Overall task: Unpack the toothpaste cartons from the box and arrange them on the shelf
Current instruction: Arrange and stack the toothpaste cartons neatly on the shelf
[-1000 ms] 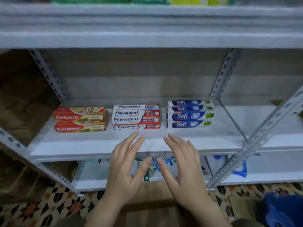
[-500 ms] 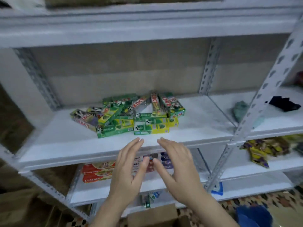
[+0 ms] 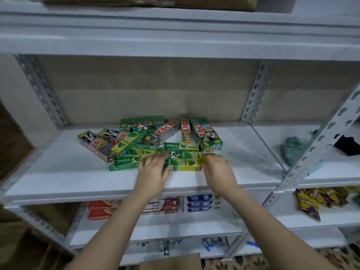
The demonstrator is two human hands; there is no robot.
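Green-yellow Darlie carton [image 3: 183,166] pinched endwise by two hands' fingers [image 3: 165,169], left [image 3: 153,171], right [image 3: 218,169].

Toothpaste brands readable across two shelves

"DARLIE" is printed on green-and-yellow cartons [image 3: 181,146] at the front of the heap on the middle shelf [image 3: 58,184], "ZACT" in red on the cartons [image 3: 204,133] behind them. Below that shelf, blue cartons [image 3: 200,203] read "Safi", red-and-white cartons [image 3: 163,204] show "sodent", and red cartons [image 3: 101,210] carry lettering too blurred to read.
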